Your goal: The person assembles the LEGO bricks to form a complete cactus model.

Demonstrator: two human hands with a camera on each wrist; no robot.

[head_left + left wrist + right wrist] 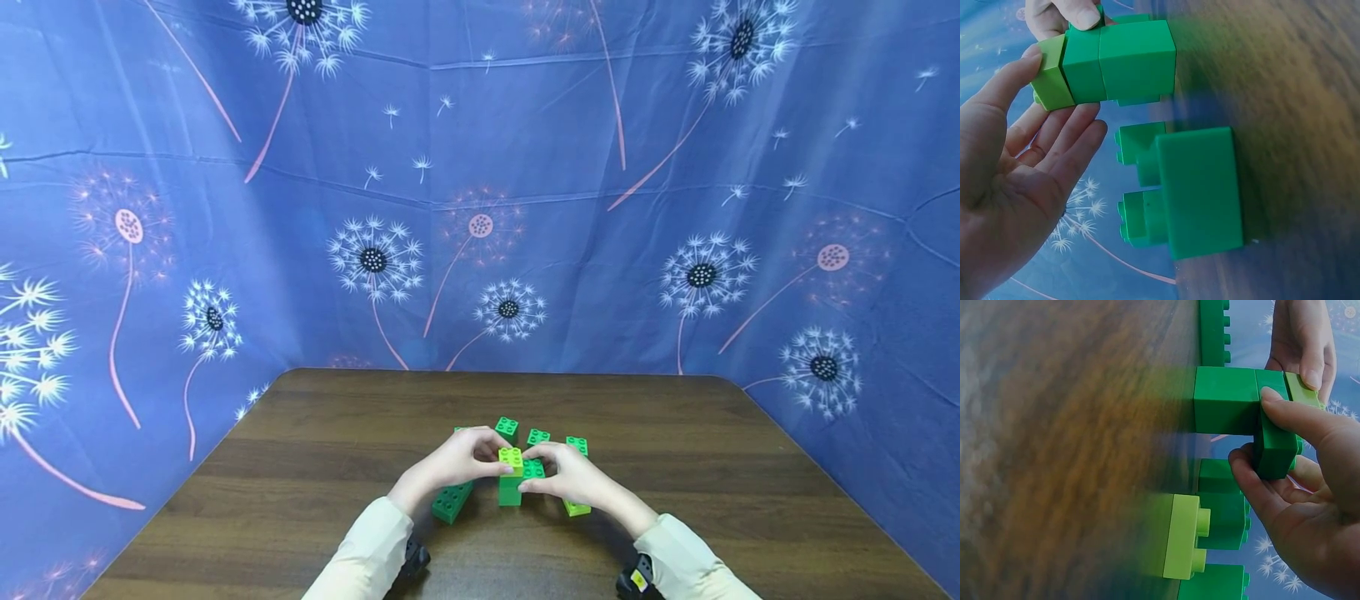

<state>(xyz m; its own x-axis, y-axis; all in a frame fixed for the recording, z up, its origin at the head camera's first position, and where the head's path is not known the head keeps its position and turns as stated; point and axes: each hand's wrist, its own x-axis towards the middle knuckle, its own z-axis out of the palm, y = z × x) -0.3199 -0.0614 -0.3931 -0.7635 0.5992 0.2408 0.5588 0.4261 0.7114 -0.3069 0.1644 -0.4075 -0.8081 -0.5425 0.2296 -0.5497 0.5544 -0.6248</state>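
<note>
A small stack of building bricks stands at the middle of the table, between both hands. Its base is a green block (510, 493), with a second green brick (1277, 450) on top that juts out to the right. A thin lime brick (511, 458) sits uppermost, and a narrow dark gap shows beneath it in the right wrist view. My left hand (459, 460) pinches this lime brick, thumb on the near side and fingers behind. With thumb and fingers, my right hand (573, 479) grips the overhanging end of the second green brick.
A long green brick (452, 502) lies left of the stack. Green bricks (507, 428) stand behind it, another (577, 444) farther right. Partly under the right hand is a lime brick (577, 508). A blue dandelion-patterned cloth (480, 150) hangs beyond the wooden table (337, 433).
</note>
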